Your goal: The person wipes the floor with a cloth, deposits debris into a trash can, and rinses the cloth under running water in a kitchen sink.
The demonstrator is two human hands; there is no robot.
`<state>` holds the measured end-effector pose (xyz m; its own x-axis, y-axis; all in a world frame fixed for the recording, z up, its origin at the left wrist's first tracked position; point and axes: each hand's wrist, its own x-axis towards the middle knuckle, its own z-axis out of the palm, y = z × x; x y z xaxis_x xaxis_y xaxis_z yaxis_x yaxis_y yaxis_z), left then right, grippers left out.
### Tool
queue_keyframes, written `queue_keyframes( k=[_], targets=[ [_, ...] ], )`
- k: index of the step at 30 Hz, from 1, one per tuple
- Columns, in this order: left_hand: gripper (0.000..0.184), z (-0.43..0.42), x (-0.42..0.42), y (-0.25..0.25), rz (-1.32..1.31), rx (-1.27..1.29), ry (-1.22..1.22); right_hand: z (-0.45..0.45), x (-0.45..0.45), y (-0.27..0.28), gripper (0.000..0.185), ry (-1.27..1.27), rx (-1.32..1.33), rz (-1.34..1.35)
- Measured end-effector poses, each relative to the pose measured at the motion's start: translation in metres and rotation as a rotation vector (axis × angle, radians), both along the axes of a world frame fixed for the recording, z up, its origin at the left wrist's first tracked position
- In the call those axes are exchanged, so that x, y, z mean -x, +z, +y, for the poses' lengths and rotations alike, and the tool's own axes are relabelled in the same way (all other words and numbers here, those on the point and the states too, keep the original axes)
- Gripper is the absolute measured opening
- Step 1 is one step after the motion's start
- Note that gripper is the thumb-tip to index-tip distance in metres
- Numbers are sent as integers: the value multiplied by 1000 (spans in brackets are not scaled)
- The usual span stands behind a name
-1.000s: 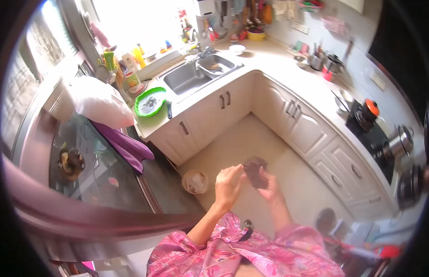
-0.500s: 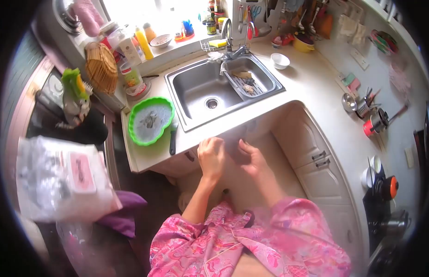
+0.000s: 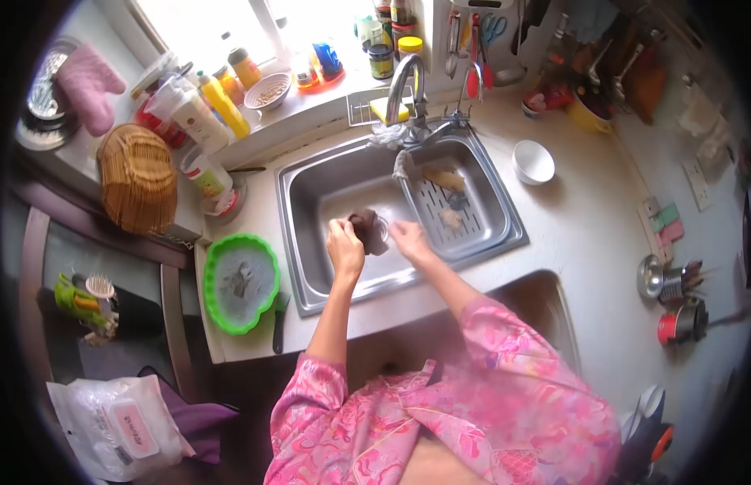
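Over the left basin of the steel sink (image 3: 315, 301), my left hand (image 3: 345, 245) grips a dark brown item (image 3: 367, 230) whose exact nature I cannot make out. My right hand (image 3: 409, 240) is just to the right of it, near the divider, its fingers blurred and curled, and whether it holds anything is unclear. The faucet (image 3: 408, 77) arches behind the basins. In the right basin lies a drain tray (image 3: 464, 230) with a tan piece (image 3: 444, 179) and small scraps on it.
Left of the sink are a green-rimmed bowl (image 3: 207, 283) of greyish contents and a black-handled knife (image 3: 278, 327). A white bowl (image 3: 533, 162) stands on the right counter. Bottles (image 3: 222, 105) line the sill. A plastic bag (image 3: 121, 424) lies lower left.
The view has moved up to the sink. Both hands, earlier over the floor and then by the counter edge, are now over the left basin, with the dark item still in my left hand.
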<state>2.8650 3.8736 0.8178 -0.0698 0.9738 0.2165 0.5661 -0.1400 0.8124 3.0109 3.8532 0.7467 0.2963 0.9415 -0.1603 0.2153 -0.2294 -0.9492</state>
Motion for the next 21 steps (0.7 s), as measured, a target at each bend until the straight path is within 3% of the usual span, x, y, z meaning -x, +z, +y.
queue_keyframes(
  k=[2,3,4,5,6,8,11,12,16,21],
  targets=[
    [15,35,-11,-44,48,142,36,28,-48,-9,37,-32,-157,-243],
    [15,47,-18,-55,69,190,59,32,-72,40,35,-50,-161,-375],
    [16,56,-25,-56,72,242,95,58,-104,23,32,-80,-373,-487],
    [16,66,-32,-60,78,253,100,72,-127,54,28,-53,-362,-536],
    [16,75,-37,-63,76,292,114,99,-150,34,31,-127,-434,-757],
    [15,91,-40,-75,44,388,156,142,-185,31,41,-99,-381,-883],
    [15,106,-45,-79,54,412,214,190,-210,13,35,-85,-373,-881],
    [15,110,-46,-83,55,421,224,185,-207,32,29,5,-150,-826],
    [15,123,-48,-102,50,479,227,178,-202,16,23,-45,-337,-838],
    [16,137,-60,-114,-14,538,228,175,-195,20,25,-57,-301,-880]
  ],
)
